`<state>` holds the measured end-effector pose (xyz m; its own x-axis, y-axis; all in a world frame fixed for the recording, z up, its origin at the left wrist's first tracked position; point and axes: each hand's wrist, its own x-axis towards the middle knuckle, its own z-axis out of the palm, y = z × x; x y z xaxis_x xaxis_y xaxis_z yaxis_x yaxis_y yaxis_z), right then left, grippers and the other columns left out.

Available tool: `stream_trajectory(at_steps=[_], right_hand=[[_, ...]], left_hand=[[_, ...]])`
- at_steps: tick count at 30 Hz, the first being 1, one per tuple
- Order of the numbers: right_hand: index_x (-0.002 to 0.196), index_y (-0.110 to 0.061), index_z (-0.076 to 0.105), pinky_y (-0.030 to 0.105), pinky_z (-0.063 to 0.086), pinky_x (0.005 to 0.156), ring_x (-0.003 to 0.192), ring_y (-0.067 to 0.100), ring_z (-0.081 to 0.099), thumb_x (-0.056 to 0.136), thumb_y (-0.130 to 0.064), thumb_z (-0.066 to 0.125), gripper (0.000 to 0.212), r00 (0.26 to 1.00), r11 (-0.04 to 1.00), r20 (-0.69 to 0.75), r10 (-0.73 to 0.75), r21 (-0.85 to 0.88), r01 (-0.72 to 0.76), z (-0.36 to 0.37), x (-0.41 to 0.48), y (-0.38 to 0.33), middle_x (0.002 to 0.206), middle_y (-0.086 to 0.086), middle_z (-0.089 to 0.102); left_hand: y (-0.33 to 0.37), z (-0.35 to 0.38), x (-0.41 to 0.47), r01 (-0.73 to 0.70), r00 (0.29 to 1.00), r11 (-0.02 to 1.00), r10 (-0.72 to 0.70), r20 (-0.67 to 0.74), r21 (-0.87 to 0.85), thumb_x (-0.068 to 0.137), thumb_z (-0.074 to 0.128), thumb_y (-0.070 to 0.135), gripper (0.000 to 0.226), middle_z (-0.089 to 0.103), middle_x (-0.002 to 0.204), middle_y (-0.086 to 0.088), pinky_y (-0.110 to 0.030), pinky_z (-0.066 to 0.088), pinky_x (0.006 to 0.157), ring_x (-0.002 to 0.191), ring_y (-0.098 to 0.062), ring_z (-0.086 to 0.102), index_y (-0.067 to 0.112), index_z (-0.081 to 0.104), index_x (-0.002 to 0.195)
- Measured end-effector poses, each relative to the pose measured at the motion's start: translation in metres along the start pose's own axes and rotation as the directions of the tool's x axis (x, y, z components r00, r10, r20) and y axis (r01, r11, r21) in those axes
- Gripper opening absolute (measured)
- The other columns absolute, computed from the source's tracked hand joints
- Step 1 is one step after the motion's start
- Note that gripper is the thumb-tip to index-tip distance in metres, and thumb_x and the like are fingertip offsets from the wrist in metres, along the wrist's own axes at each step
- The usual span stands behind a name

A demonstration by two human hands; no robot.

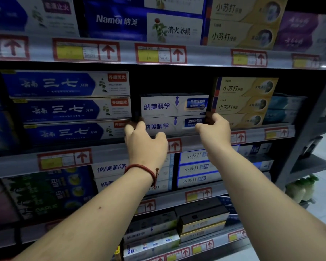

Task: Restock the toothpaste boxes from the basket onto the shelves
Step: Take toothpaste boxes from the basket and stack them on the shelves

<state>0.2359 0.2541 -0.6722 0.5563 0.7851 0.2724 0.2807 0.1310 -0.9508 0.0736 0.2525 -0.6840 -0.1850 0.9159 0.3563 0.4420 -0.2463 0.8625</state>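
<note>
Several dim shelves (111, 152), left hand (147, 146), right hand (215, 133) gripping white box (174, 127)

- white toothpaste boxes (174, 107): blue lettering, blue panel at right end
- blue toothpaste boxes (68, 84): white lettering, white end with green sprig, red corner tag
- yellow toothpaste boxes (243, 89): dark lettering
- price labels (161, 53): red border, yellow field, red arrow on white
- bracelet (141, 167): red braided cord
</note>
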Motion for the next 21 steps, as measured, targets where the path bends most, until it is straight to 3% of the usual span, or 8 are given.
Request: stream_trajectory(at_steps=[8,11,13,18,21], right_hand=[[0.122,-0.019,0.065,0.019,0.044,0.067,0.099,0.013,0.063,0.089,-0.006,0.064,0.036,1.0,1.0,0.001,-0.007,0.02,0.007,-0.001,-0.003,-0.002,0.109,-0.004,0.069],[0.123,-0.019,0.065,0.021,0.045,0.069,0.1,0.014,0.063,0.088,-0.007,0.065,0.037,1.0,1.0,0.001,-0.002,0.016,0.002,-0.002,-0.002,-0.001,0.109,-0.004,0.07],[0.125,-0.019,0.064,0.021,0.045,0.069,0.1,0.014,0.062,0.088,-0.008,0.065,0.039,1.0,1.0,0.005,-0.001,0.014,0.001,-0.002,-0.001,-0.001,0.111,-0.003,0.069],[0.129,-0.018,0.062,0.023,0.046,0.072,0.104,0.019,0.062,0.089,-0.008,0.064,0.041,1.0,1.0,0.002,0.001,0.008,-0.001,0.001,-0.002,-0.001,0.115,-0.001,0.068],[0.132,-0.017,0.06,0.023,0.046,0.073,0.106,0.02,0.062,0.089,-0.008,0.064,0.044,1.0,1.0,-0.002,0.002,0.004,-0.002,0.002,-0.003,-0.002,0.117,-0.001,0.067]], left_hand=[[-0.001,-0.005,-0.001,-0.008,1.0,1.0,0.008,0.001,-0.008,0.09,0.056,0.019,0.046,0.037,0.147,-0.008,-0.047,0.054,0.099,0.129,-0.036,0.05,0.006,0.056,0.134],[-0.001,-0.006,-0.002,-0.028,1.0,1.0,0.028,-0.01,0.001,0.092,0.056,0.018,0.049,0.036,0.148,-0.007,-0.04,0.052,0.1,0.13,-0.032,0.049,0.007,0.053,0.14],[-0.001,-0.008,-0.002,-0.046,0.999,0.999,0.046,-0.009,0.017,0.094,0.055,0.017,0.05,0.036,0.149,-0.007,-0.027,0.049,0.092,0.131,-0.028,0.048,0.008,0.05,0.143],[0.0,-0.011,-0.001,-0.055,0.998,0.998,0.055,0.009,0.018,0.095,0.055,0.018,0.051,0.036,0.15,-0.007,-0.013,0.039,0.065,0.124,-0.026,0.053,0.009,0.049,0.144],[0.001,-0.014,0.002,-0.052,0.999,0.998,0.051,0.015,0.025,0.096,0.055,0.02,0.05,0.038,0.148,-0.005,-0.015,0.039,0.068,0.122,-0.022,0.051,0.011,0.049,0.145]])
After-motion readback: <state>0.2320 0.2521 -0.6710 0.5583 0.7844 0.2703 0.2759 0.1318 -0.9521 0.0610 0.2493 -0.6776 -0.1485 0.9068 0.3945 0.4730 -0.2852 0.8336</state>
